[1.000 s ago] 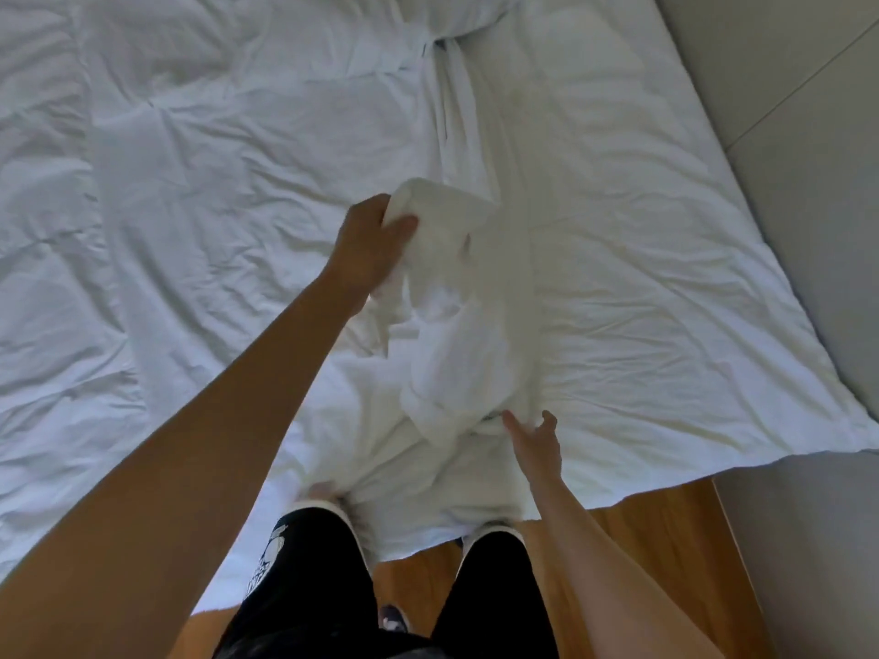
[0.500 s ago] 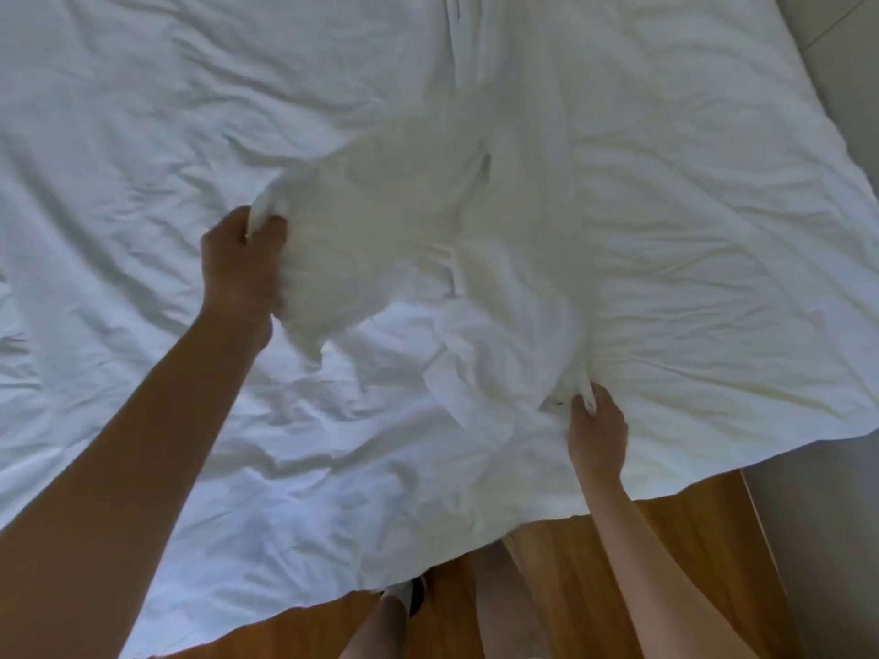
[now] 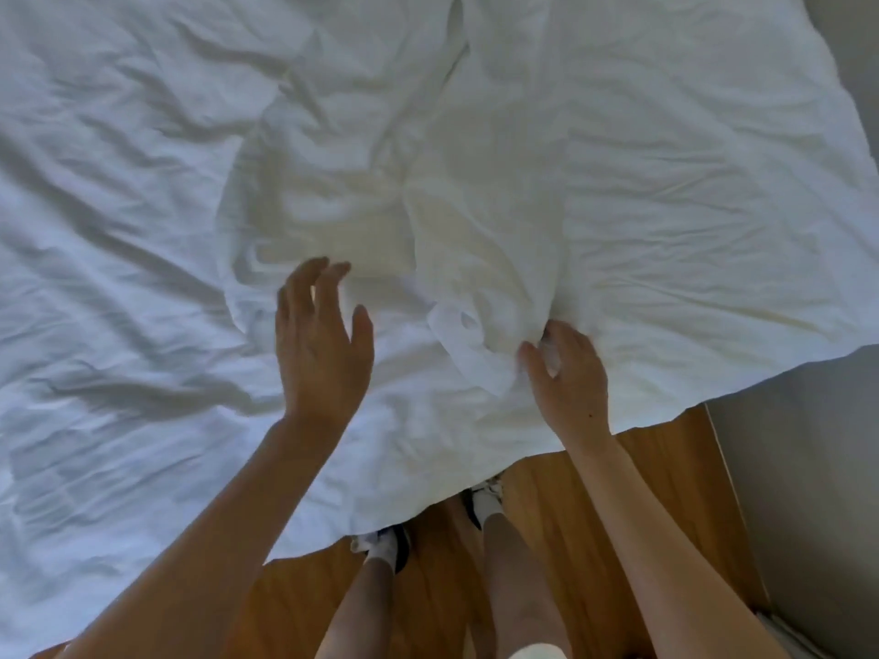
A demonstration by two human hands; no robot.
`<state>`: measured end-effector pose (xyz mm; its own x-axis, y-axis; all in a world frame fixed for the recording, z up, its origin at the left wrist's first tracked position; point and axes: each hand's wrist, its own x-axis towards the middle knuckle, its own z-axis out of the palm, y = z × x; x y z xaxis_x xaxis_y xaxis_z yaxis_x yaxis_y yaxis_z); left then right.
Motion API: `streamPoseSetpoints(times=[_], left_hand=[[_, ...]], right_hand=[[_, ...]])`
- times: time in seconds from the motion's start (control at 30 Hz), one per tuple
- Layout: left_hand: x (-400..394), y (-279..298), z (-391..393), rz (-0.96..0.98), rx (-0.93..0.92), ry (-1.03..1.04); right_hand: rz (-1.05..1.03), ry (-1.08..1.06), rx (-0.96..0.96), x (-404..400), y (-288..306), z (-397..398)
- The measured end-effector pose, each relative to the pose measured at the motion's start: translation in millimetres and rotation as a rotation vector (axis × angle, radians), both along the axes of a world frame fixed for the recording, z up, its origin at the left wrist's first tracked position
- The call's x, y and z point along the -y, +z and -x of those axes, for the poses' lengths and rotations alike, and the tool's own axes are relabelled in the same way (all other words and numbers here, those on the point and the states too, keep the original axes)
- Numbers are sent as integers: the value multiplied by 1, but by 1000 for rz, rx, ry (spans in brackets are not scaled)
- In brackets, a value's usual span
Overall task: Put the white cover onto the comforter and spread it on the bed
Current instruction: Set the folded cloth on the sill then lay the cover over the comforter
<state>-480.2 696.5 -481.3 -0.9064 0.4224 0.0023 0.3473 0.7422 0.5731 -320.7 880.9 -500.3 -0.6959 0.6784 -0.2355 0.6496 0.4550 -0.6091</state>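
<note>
The white cover [image 3: 666, 221] lies wrinkled across the bed, its near edge hanging over the foot of the bed. A flap of it [image 3: 333, 202] lies folded over toward the left in the middle. My left hand [image 3: 323, 344] hovers just below that flap, fingers apart, holding nothing. My right hand [image 3: 566, 373] pinches a bunched fold of the cover [image 3: 475, 344] near the bed's near edge. I cannot tell the comforter apart from the cover; all the fabric is white.
Wooden floor [image 3: 656, 468] shows below the hanging edge, with my legs and shoes [image 3: 485, 501] on it. A grey wall [image 3: 808, 492] stands at the right, close to the bed's corner.
My left hand has let go of the flap it was pulling leftward; the flap now lies flat. My right hand has closed on the bunched fold and holds it.
</note>
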Motion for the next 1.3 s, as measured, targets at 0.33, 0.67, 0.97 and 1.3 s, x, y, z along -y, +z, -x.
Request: streamPoseSetpoints(times=[0.33, 0.67, 0.97, 1.3], left_hand=[[-63, -2, -90, -140, 495, -6], [-42, 23, -13, -143, 526, 354], [3, -19, 127, 289, 301, 535], [4, -2, 89, 45, 17, 220]], right_hand=[[461, 17, -216, -1, 36, 39], [161, -364, -257, -29, 16, 49], [309, -248, -56, -27, 4, 80], [-109, -234, 25, 6, 4, 126]])
